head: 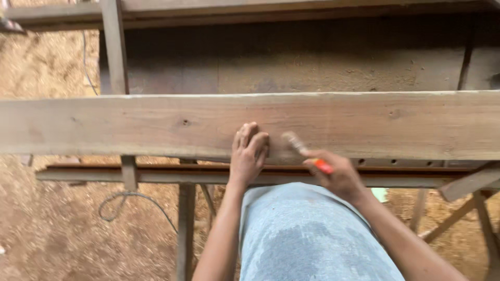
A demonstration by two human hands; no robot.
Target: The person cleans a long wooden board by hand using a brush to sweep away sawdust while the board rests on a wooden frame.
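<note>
The left hand lies flat with fingers together on the long wooden plank spanning the table frame, while the right hand grips an orange-handled brush, blurred mid-stroke, apparently brushing the plank's near edge.

I see no packages, labels, signs or screens in this view.
</note>
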